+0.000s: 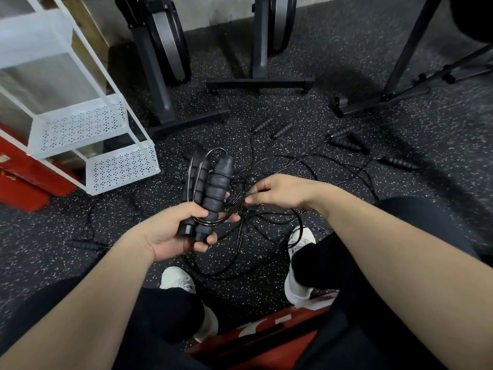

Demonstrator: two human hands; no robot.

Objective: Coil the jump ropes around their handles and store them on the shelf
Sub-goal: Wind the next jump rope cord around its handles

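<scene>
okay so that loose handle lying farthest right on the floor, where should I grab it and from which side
Grip the loose handle around its ribbed middle, coming from above. It lies flat on the floor, apart from the others, with its cord leaving the upper-left end.

Handles (210,193) gripped in left hand (170,233): matt black foam, ribbed. Rope (269,231) pinched by right hand (282,192): thin, black, glossy coating, looks plastic. Loose handles (346,145) far right: same matt ribbed foam. Floor (373,108): rough black rubber with pale flecks. Shelf (80,126) at left: white painted metal, perforated trays, smooth satin finish. Machine frames (260,82) far: dark matt metal. Shoes (178,280): white, fabric-like. Trousers (170,316): black cloth.
</scene>
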